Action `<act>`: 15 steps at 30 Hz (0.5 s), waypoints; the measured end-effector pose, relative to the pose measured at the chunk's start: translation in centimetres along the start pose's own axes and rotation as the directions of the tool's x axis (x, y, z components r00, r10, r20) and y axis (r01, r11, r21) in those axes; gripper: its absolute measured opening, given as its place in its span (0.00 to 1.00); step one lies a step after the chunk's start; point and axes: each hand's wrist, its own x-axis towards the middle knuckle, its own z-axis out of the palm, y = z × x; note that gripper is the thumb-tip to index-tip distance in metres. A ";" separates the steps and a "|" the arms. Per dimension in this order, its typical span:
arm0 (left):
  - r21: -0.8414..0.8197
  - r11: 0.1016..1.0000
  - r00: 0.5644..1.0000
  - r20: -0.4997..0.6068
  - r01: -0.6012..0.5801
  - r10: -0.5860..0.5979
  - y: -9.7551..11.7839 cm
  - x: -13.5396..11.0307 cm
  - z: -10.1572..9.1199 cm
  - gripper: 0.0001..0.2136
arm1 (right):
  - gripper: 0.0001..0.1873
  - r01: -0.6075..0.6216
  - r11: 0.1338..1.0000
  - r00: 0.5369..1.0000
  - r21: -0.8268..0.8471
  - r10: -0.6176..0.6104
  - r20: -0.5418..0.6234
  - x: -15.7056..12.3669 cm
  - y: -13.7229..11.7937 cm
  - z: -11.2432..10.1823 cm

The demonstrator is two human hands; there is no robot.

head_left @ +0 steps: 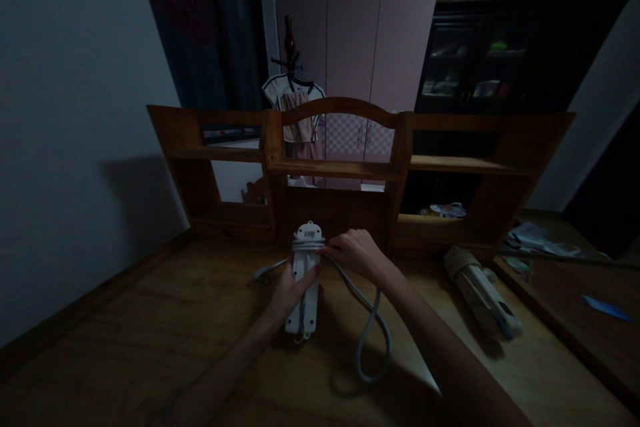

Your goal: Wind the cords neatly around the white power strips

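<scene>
A white power strip (311, 300) is held up over the wooden desktop, its screwed back side facing me. My left hand (295, 290) grips it around the middle, thumb across the back. Several turns of grey-white cord (307, 245) wrap around its far end. My right hand (357, 252) pinches the cord beside those turns, at the strip's right edge. From there the loose cord (374, 320) hangs in a loop to the right. On the left, a plug (260, 273) on a short length of cord shows behind my left hand.
A second power strip with wound cord (480, 293) lies on the right of the desktop (200, 333). A wooden shelf unit (340, 170) stands along the back edge. Beyond the right edge, a blue packet (606, 307) lies on a brown surface. A wall (75, 147) rises at left.
</scene>
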 end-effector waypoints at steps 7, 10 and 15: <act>0.101 0.991 0.990 -0.107 -0.086 0.097 -0.4 0.3 -0.5 0.29 | 0.25 -0.023 0.987 0.998 0.161 0.015 0.054 -0.2 -0.6 -0.6; 0.162 0.980 0.955 -0.255 -0.116 0.155 -0.8 1.1 -1.2 0.28 | 0.15 -0.046 0.964 0.993 0.261 0.016 0.117 -0.3 -0.9 -0.7; 0.193 0.968 0.860 -0.452 -0.163 0.235 -1.2 2.9 -3.5 0.29 | 0.12 -0.056 0.956 0.985 0.287 0.005 0.174 -0.6 -0.5 -1.6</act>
